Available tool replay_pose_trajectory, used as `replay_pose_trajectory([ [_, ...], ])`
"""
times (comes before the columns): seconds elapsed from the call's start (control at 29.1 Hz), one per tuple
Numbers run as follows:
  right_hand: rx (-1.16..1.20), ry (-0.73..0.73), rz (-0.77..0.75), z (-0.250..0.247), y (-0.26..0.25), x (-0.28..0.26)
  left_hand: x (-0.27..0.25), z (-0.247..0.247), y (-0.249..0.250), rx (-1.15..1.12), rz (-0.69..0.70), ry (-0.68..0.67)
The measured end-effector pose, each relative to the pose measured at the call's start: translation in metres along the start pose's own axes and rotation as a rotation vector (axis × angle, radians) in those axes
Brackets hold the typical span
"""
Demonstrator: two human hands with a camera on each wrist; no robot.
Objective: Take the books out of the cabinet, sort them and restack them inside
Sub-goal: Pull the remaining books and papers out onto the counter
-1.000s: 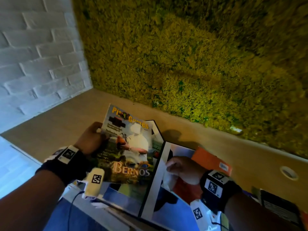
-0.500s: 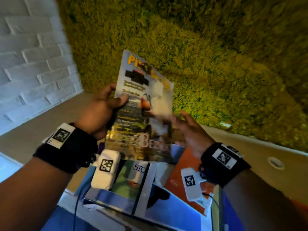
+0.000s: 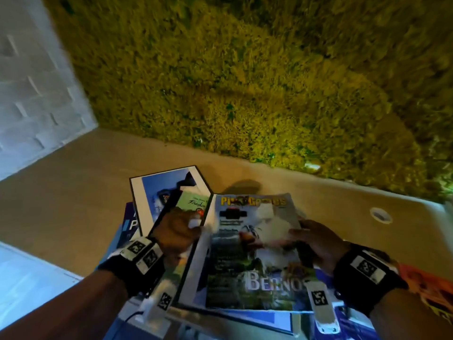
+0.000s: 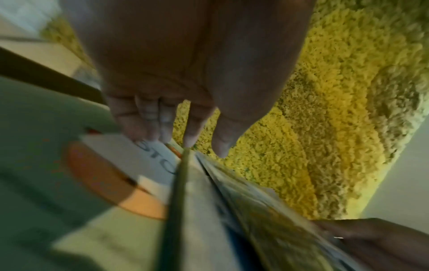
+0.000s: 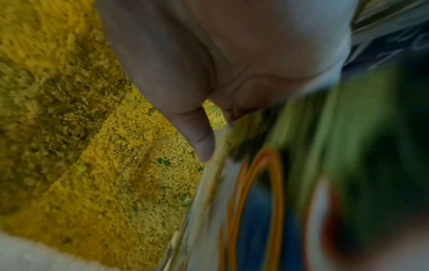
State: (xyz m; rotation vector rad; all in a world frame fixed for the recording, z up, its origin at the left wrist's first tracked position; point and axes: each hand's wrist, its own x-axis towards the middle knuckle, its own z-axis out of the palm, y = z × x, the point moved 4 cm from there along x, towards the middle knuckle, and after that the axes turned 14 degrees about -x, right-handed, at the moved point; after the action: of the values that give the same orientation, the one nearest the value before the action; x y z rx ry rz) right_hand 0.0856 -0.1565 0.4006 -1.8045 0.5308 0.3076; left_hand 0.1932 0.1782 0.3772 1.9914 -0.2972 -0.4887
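— Where do we have the magazine (image 3: 255, 251) right now?

— Between our two hands, cover up, low over the spread of books on the wooden top (image 3: 73, 192). Our right hand (image 3: 316, 244) has its edge: in the right wrist view the thumb lies along the margin and the fingers look tucked beneath the pages, so we read that as a pinch on the magazine's right side.

— And our left hand (image 3: 176, 231)?

— Harder to say. From the head view it sits at the magazine's left edge, partly over the green book (image 3: 193, 204) just beyond its knuckles. In the left wrist view the fingers (image 4: 148, 119) hang fairly straight, tips down against page edges. We cannot tell whether they clamp anything or only steady it.

— Why hold it by both sides?

— It's floppy. Gripped at one edge alone it would sag and fan open; a hand on each margin keeps it flat, so we can lay it squarely where it belongs.

— What lies under the grip?

— A white-bordered book (image 3: 191, 273) directly beneath the magazine, another blue and white one (image 3: 159, 192) past our left fingertips, and something orange (image 3: 426, 288) outside our right wrist. Behind them all, the moss wall (image 3: 245, 82).

— So which step is this?

— Sorting, we judge: the books look to be out on the surface, the cabinet is not in view, and restacking is yet to come.
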Motion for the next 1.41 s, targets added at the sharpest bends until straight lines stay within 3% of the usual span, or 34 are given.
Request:
replay_pose_trajectory([
  [0.1,-0.102,0.048,0.011,0.001,-0.002,-0.004,-0.002,-0.028,0.005,0.616,-0.104,0.162],
  [0.17,-0.347,0.152,-0.041,-0.005,-0.016,-0.003,-0.005,-0.04,0.005,0.677,-0.204,0.229],
  [0.27,-0.544,0.321,-0.138,-0.01,-0.046,-0.003,-0.002,-0.041,0.003,0.625,-0.237,0.258],
  [0.34,-0.579,0.317,-0.237,-0.001,-0.066,-0.003,0.003,-0.042,0.002,0.559,-0.262,0.264],
  [0.41,-0.511,0.201,-0.254,0.02,-0.074,-0.003,0.008,-0.048,0.002,0.464,-0.278,0.251],
  [0.55,-0.415,-0.13,-0.112,0.074,-0.06,-0.006,0.017,-0.062,0.004,0.332,-0.231,0.23],
  [0.65,-0.593,-0.119,-0.207,0.093,-0.051,0.0,0.021,-0.058,0.019,0.305,-0.204,0.173],
  [0.76,-0.741,-0.098,-0.256,0.095,-0.053,0.001,0.02,-0.074,0.038,0.161,-0.1,0.294],
  [0.93,-0.543,-0.145,-0.114,0.089,-0.054,-0.003,0.005,-0.136,0.092,-0.121,0.063,0.615],
  [1.0,-0.455,-0.168,-0.089,0.087,-0.058,-0.005,-0.001,-0.151,0.117,-0.27,0.112,0.674],
  [1.1,-0.282,-0.042,-0.143,0.072,-0.074,-0.006,-0.004,-0.138,0.143,-0.558,0.19,0.557],
  [1.24,0.068,0.143,-0.169,0.04,-0.092,-0.005,-0.005,-0.042,0.118,-0.832,0.094,0.189],
  [1.3,0.077,0.241,-0.147,0.025,-0.091,-0.001,-0.003,0.005,0.082,-0.758,0.07,0.055],
  [1.41,-0.204,0.346,-0.204,0.018,-0.085,0.003,0.007,0.033,0.044,-0.355,0.052,0.045],
])
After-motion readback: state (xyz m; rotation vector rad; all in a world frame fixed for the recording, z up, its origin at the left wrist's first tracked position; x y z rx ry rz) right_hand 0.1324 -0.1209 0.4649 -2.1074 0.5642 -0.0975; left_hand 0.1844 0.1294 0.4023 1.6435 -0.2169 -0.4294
